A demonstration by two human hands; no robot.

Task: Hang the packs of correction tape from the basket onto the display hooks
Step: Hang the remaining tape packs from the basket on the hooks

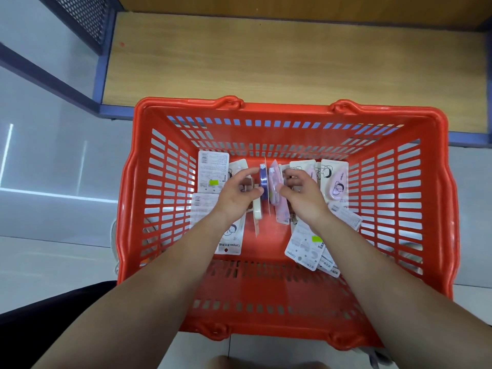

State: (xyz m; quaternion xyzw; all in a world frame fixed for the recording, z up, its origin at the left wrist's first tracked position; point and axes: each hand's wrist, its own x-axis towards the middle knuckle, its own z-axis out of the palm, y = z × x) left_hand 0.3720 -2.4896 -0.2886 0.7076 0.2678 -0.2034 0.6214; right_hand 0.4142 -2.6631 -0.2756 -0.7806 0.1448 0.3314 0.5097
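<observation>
Standing on edge inside the orange basket [287,107], several packs of correction tape [269,186] are gripped between the left hand [238,194] and the right hand [302,194], fingers curled onto them. "Campus" is printed on loose packs [303,243] lying flat around them.

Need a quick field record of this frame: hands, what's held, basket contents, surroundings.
container: red basket, in front of a low wooden shelf
left: left hand inside the basket, grips purple pack, which stands on edge
right: right hand inside the basket, grips pink pack next to the purple one
loose packs: several lying flat in the basket, some face down
display hooks: not in view
</observation>
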